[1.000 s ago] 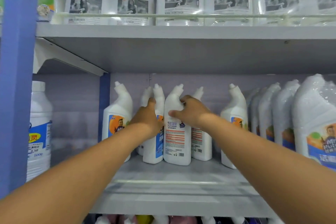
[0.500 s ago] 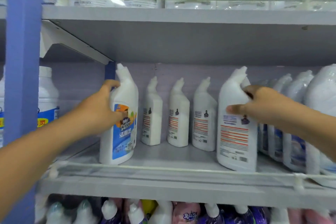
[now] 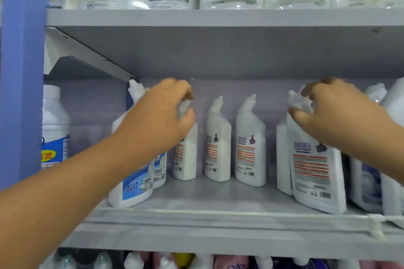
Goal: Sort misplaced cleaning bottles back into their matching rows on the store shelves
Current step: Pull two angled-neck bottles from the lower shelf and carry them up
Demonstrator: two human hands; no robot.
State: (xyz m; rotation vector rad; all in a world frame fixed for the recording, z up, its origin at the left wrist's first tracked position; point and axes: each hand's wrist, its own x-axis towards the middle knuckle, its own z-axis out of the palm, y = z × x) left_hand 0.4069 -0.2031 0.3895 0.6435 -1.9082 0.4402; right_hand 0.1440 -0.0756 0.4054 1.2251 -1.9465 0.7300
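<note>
White plastic bottles with bent necks stand on the grey middle shelf (image 3: 196,223). The left hand (image 3: 162,113) curls its fingers around the neck of a bottle in the back row (image 3: 184,159), just behind the blue-labelled bottle (image 3: 133,188) at the left front edge. The right hand (image 3: 328,109) pinches the wrapped cap of the large bottle (image 3: 314,177) near the right front edge.

Grey metal shelving: middle shelf board (image 3: 196,231) with a thin white guard rail (image 3: 218,211) along its front edge, upper shelf (image 3: 218,17) above with its own rail. Blue upright post (image 3: 21,72) on the left, a white angled bracket (image 3: 87,54) under the upper shelf. Pale lilac back panel (image 3: 273,91), flat even light.
</note>
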